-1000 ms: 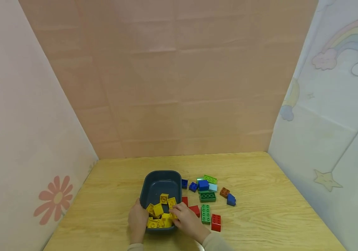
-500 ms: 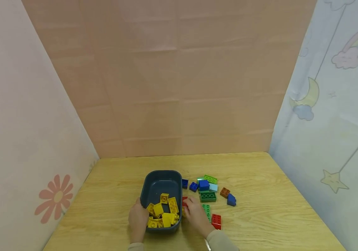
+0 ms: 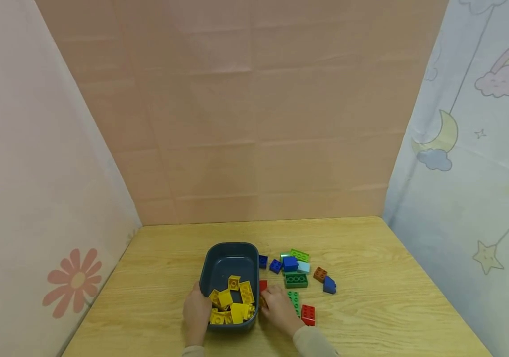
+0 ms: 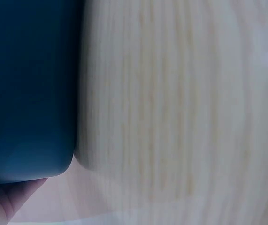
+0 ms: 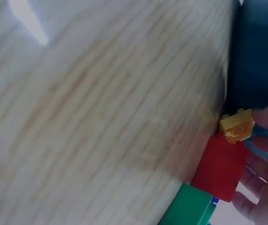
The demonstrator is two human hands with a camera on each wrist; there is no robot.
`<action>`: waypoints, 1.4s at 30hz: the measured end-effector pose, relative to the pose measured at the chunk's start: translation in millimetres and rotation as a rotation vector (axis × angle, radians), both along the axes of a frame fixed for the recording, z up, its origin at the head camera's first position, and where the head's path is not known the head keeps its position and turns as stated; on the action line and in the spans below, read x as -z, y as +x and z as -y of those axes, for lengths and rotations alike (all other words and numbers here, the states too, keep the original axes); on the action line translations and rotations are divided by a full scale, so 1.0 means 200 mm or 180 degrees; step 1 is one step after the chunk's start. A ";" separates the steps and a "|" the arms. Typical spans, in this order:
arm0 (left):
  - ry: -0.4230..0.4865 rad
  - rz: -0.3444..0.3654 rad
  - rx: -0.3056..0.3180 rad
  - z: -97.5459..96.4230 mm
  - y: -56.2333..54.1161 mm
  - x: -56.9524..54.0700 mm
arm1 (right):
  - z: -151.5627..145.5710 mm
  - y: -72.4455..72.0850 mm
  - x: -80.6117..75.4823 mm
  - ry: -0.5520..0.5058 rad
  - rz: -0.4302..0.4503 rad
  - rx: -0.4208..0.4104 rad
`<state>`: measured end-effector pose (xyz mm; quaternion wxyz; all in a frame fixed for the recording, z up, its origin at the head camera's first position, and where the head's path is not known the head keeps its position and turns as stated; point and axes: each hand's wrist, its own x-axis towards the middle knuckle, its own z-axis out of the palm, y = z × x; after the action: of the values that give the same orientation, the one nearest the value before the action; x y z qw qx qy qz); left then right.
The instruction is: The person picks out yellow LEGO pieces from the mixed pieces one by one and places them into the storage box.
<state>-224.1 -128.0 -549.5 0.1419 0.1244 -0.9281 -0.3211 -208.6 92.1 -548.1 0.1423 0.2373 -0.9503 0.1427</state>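
A dark blue box [image 3: 229,248] stands on the table with several yellow toy bricks [image 3: 238,312] in its near half. My left hand [image 3: 197,313] grips the left wall of the box; in the left wrist view only part of that hand shows, below the box's corner. Just outside the right wall, my right hand [image 3: 279,310] pinches a yellow brick [image 5: 237,126], low by the table. Beside those fingers lies a red brick [image 5: 220,168], with a green brick [image 5: 187,206] next to it in the right wrist view.
Right of the box lie blue [image 3: 289,263], dark green [image 3: 296,280], light green [image 3: 299,255] and brown bricks [image 3: 320,273]. Another red brick [image 3: 308,315] sits right of my right hand. Patterned walls enclose the wooden table [image 3: 384,297] left and right.
My right hand has left the inside of the box, moving right to the yellow brick outside its wall. A long yellow brick it partly covered now shows in the box. The left hand stays put.
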 end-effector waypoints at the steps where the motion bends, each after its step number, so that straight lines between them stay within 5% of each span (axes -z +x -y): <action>1: 0.0004 0.0018 -0.0003 0.00 0.00 0.00 | 0.00 0.00 0.00 0.0060 0.0023 -0.0004; 21: 0.0006 0.0089 -0.0003 -0.01 0.00 -0.02 | 0.01 0.00 0.03 0.0373 0.0219 -0.0024; 42: 0.0003 0.0069 -0.0023 0.00 0.01 -0.01 | -0.02 -0.02 0.05 -0.0121 0.0035 -0.0254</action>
<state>-223.0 -128.6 -547.6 0.1329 0.1314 -0.9289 -0.3196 -212.5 96.3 -557.1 0.1359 0.2714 -0.9380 0.1676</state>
